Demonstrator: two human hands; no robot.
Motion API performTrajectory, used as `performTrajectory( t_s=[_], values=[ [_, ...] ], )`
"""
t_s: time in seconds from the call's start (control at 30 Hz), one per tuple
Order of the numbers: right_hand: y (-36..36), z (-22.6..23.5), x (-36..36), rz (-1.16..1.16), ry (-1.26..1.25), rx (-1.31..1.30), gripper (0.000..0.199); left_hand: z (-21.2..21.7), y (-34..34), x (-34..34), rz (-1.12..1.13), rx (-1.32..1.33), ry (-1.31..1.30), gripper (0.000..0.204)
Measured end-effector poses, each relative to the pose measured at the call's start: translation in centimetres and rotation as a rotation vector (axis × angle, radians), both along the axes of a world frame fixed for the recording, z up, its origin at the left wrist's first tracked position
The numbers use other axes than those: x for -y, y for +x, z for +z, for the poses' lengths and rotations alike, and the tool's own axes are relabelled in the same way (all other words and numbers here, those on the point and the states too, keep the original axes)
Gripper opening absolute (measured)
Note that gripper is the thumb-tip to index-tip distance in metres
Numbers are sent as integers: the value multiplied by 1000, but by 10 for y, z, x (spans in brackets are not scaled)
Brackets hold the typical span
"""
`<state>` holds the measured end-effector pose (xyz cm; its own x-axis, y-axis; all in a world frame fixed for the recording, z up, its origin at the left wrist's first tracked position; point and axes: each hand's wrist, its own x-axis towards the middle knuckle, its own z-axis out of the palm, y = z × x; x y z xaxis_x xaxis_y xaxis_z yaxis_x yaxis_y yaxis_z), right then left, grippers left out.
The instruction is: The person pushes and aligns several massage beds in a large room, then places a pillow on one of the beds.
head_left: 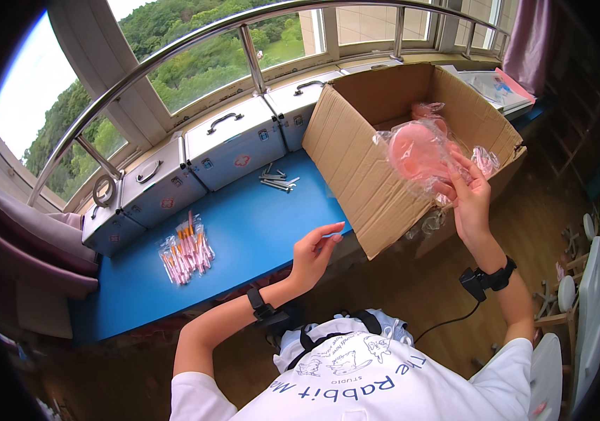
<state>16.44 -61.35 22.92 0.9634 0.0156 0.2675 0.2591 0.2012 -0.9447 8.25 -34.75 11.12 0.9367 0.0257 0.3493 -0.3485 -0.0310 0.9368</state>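
My right hand (470, 193) grips a pink round plastic piece in a clear wrapper (414, 149), lifted over the near side of the cardboard box (356, 168). What the piece is, I cannot make out. Behind it in the box lies more pink wrapped stuff (427, 111), partly hidden by the held piece. To the left, my left hand (316, 256) hovers by the blue table's front edge, close to the box's near corner. Its fingers are loosely bent and apart, with nothing in them.
On the blue table (258, 231) lie a pile of pink-and-orange wrapped sticks (187, 251) and several metal tools (279, 179) resembling wrenches. Silver cases (233, 151) line the window side under a metal rail (173, 59). A tape roll (104, 190) leans there. White stools (588, 316) stand at right.
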Motion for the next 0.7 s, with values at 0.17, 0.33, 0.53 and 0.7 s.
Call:
performTrajectory(
  t_s=[0.17,0.33,0.53,0.7],
  values=[
    [27,-17,57,-194,-13,-6,55,-18,-2,5,1,-75,22,15],
    [6,-31,56,-240,-40,-27,45,-33,-20,-4,12,-220,36,15],
    [-39,-27,16,-162,-13,-53,11,-32,-58,-24,26,-437,126,22],
    [-78,-30,-32,-39,-123,-58,7,-45,-91,-63,192,-168,407,41]
  ],
)
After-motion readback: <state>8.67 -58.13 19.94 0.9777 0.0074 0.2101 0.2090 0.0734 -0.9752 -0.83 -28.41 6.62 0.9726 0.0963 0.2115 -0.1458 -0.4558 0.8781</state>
